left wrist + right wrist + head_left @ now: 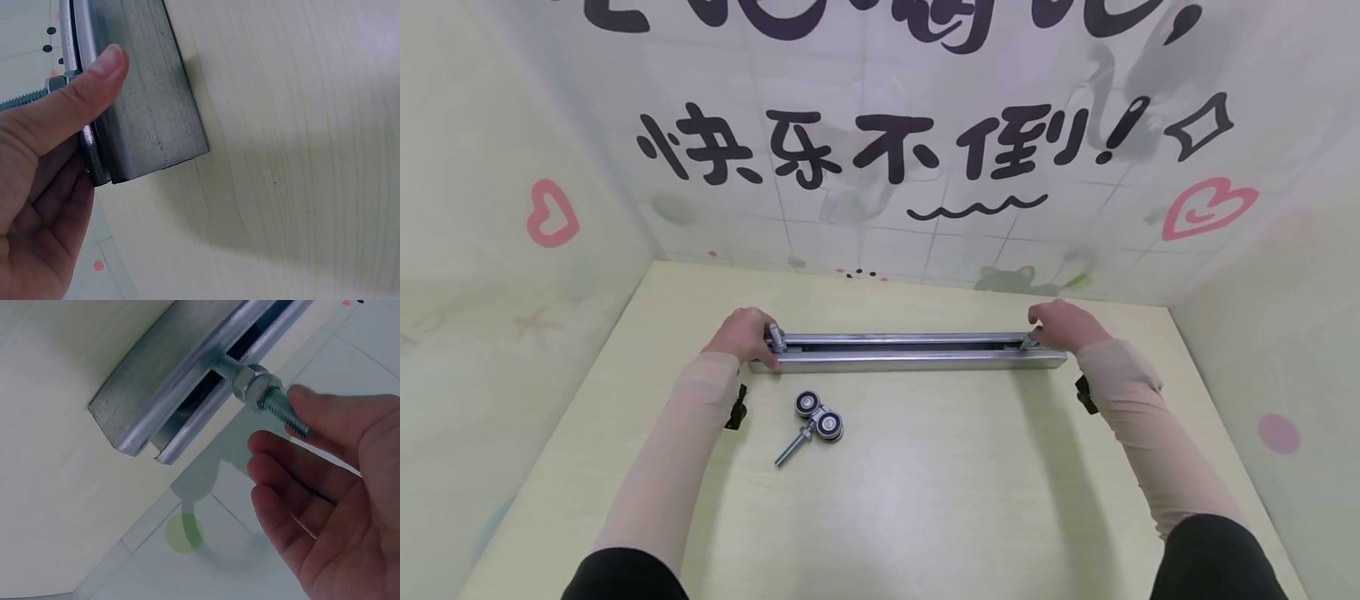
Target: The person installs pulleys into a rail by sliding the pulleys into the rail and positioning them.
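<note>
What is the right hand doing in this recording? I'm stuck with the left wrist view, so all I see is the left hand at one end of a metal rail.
Observer: The right hand pinches the tip of a bolt that sticks out of the slot near the other end of the rail.

Operator: Is any loose part lying on the table?

Observer: Yes, the head view shows a wheeled roller with a threaded stem, lying on the near side of the rail, towards its left end.
</note>
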Tool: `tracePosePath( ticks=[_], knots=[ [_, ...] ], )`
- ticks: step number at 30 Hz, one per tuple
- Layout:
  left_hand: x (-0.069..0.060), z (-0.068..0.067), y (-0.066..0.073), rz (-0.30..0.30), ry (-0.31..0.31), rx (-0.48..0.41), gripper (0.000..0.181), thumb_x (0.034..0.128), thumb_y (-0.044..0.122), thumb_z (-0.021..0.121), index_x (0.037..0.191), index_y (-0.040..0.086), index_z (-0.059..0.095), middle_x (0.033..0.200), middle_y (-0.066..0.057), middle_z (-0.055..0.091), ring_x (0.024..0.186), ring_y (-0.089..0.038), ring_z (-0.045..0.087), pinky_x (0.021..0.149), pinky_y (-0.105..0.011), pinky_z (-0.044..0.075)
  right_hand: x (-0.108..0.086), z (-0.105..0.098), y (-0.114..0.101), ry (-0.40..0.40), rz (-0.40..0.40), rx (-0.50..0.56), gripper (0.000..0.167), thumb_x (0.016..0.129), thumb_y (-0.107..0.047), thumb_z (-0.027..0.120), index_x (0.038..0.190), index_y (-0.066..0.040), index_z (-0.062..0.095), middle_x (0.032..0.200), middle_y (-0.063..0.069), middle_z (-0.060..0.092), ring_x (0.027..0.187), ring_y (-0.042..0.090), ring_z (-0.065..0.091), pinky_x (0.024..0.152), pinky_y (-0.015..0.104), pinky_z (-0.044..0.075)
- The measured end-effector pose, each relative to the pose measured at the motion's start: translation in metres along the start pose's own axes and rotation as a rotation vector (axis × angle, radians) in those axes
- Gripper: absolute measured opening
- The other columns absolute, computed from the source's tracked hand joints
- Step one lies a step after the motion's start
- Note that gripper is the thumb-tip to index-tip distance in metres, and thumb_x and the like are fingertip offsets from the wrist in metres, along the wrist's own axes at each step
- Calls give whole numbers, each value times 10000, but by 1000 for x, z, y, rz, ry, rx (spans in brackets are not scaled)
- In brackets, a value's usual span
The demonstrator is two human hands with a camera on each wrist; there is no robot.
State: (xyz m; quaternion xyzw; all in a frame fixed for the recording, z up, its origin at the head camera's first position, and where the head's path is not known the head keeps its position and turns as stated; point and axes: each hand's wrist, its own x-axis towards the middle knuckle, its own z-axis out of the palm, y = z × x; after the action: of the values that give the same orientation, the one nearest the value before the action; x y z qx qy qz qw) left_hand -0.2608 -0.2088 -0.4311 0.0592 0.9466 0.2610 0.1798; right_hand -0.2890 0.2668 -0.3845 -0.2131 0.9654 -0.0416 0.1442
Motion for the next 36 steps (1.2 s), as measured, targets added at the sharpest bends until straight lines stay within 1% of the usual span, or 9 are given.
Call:
tracePosePath(
  ticks=[4, 8, 12, 14, 17, 20, 26, 30, 36],
  knots=[
    [2, 1, -3, 4, 0, 0, 449, 528, 103, 847, 938, 33, 677, 896, -94, 665, 819, -239, 591, 819, -416, 480, -2, -3, 15, -70, 47, 80, 465, 806, -181, 630, 1170, 81, 507, 909, 206, 612, 825, 318, 582, 746, 458, 471],
    [3, 0, -2, 8, 1, 10, 447, 525, 106, 848, 933, 34, 680, 894, -93, 665, 816, -239, 589, 820, -419, 477, -8, 2, 26, -107, 47, 151, 573, 765, -137, 667, 1230, 117, 447, 1130, 323, 527, 1044, 452, 494, 858, 519, 427],
    [1, -1, 2, 2, 4, 18, 457, 530, 96, 847, 948, 23, 679, 896, -100, 667, 808, -237, 588, 807, -408, 482, -8, 19, 32, -103, 46, 165, 654, 708, -61, 700, 1268, 118, 415, 1230, 327, 466, 1127, 485, 422, 930, 547, 374],
    [1, -2, 3, 0, 8, 22, 467, 528, 91, 847, 956, 15, 677, 897, -109, 668, 806, -239, 588, 802, -407, 482, -6, 28, 34, -84, 37, 158, 643, 685, -58, 717, 1245, 111, 450, 1195, 309, 505, 1098, 469, 458, 927, 534, 385],
    [0, -2, 5, -5, 8, 22, 475, 530, 91, 847, 965, 9, 674, 902, -117, 666, 812, -244, 587, 807, -410, 480, -1, 39, 35, -41, 18, 124, 556, 658, -86, 742, 1136, 112, 537, 1037, 262, 598, 943, 399, 555, 859, 492, 442],
    [0, -2, 6, -11, 4, 20, 495, 533, 100, 848, 984, 10, 667, 921, -121, 663, 830, -250, 587, 824, -416, 475, 1, 45, 35, -4, 36, 135, 495, 634, -100, 765, 1045, 106, 583, 929, 216, 627, 820, 317, 569, 785, 456, 469],
    [-1, -4, 5, 13, 17, 12, 500, 535, 102, 844, 987, 0, 657, 935, -135, 659, 849, -267, 588, 836, -435, 468, 3, 45, 33, 56, 123, 223, 508, 602, -46, 774, 1068, 72, 612, 960, 226, 635, 825, 307, 553, 774, 443, 466],
    [-2, -2, 2, 41, 46, 17, 493, 551, 111, 837, 989, -11, 648, 926, -147, 659, 843, -279, 583, 843, -452, 453, 6, 44, 31, 64, 157, 211, 505, 580, -29, 766, 1053, 72, 622, 926, 212, 636, 814, 309, 551, 763, 438, 467],
    [-6, 6, -7, 84, 60, 18, 521, 593, 151, 823, 1040, -31, 627, 1017, -202, 635, 893, -303, 561, 889, -483, 417, 10, 47, 29, 48, 209, 197, 513, 561, 3, 748, 1052, 73, 618, 926, 210, 628, 829, 321, 552, 767, 445, 473]
  ],
)
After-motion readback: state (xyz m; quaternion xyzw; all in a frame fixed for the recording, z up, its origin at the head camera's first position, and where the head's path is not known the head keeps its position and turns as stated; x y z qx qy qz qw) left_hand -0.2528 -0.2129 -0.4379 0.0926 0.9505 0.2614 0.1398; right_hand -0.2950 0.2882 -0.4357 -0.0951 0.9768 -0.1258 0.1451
